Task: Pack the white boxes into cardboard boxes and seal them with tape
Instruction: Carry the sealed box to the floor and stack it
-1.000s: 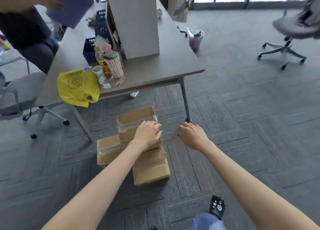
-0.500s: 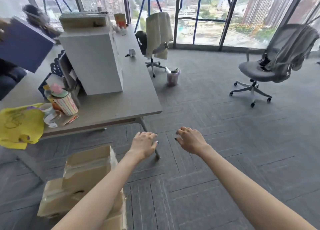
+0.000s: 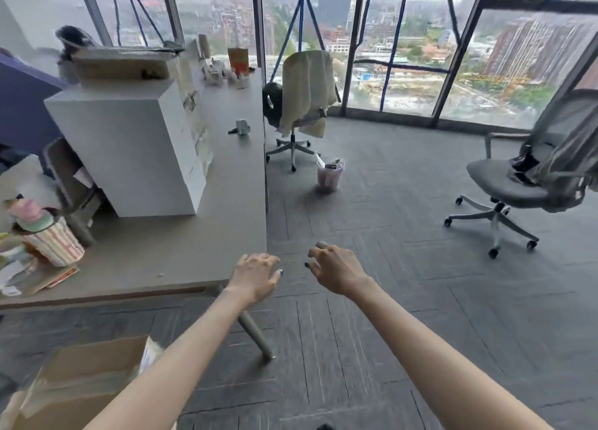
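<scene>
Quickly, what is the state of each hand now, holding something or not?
Left hand: open, fingers loosely curled, holding nothing.
Right hand: open, fingers loosely curled, holding nothing.

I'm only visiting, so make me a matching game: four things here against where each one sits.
Things: 1 striped cup; 2 small waste bin; 3 cardboard box; 4 pale cloth.
Places: A draped over a chair; B on the floor, by the desk leg; C on the desk; D on the floor, beside that draped chair.
Pairs: 1-C; 2-D; 3-B; 4-A.
</scene>
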The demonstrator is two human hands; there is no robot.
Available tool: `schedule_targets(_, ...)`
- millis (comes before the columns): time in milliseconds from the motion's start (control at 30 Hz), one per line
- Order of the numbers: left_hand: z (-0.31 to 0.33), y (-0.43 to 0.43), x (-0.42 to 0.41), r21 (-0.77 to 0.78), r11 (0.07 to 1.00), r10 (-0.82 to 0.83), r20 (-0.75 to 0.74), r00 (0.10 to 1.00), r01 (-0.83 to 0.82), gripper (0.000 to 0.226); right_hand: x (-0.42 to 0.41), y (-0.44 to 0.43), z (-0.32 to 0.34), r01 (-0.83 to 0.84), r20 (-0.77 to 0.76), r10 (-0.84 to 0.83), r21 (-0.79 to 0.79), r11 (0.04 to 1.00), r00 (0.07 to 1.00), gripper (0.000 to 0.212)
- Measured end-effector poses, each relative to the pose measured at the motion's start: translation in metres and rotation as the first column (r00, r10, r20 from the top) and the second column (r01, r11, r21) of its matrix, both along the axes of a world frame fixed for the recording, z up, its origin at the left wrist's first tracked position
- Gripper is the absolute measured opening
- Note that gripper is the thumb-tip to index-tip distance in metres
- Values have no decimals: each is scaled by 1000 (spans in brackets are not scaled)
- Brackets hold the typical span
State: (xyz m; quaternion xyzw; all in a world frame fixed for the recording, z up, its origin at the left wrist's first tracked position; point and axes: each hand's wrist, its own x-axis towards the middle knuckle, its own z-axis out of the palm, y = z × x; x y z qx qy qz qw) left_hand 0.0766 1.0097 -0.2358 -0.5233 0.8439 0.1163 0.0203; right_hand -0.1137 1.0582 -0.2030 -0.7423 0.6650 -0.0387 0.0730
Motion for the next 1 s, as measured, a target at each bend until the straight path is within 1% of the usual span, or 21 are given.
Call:
schedule_targets(167, 9, -96, -52, -13, 997, 82, -33, 996, -82, 44, -57, -105, 2, -79, -30, 79, 0, 997, 996, 34)
schedule_targets(267, 17, -139, -68, -5, 992, 130, -25, 991, -130, 43, -84, -160, 1, -120, -35, 120, 6, 993, 992, 34)
schedule_targets(400, 31, -192, -87, -39, 978, 204, -22, 979, -205, 43, -112, -232, -1, -203, -39, 202, -9, 979, 979, 35)
schedule_targets(633, 31, -291, -136, -63, 937, 344, -14, 939, -344, 47, -157, -378, 1, -396, -45, 394, -44, 917, 918, 47)
schedule_targets(733, 34, -339, -159, -62, 902, 428, -6, 904, -428, 45, -179, -446, 8, -471, -38, 469, -59, 880, 882, 49)
schedule_targets(833, 40, -385, -177, -53, 842, 537, -18, 843, -538, 48, -194, -513, 17, -556, -47, 554, -71, 828, 831, 49)
schedule_targets(933, 46, -424, -186, -81, 783, 616, -40, 787, -617, 49, -196, -576, 24, -638, -49, 636, -100, 764, 770, 47)
schedule_targets(1000, 50, -446, -187, -67, 741, 667, -46, 744, -669, 50, -190, -613, 28, -675, -25, 676, -93, 732, 737, 47)
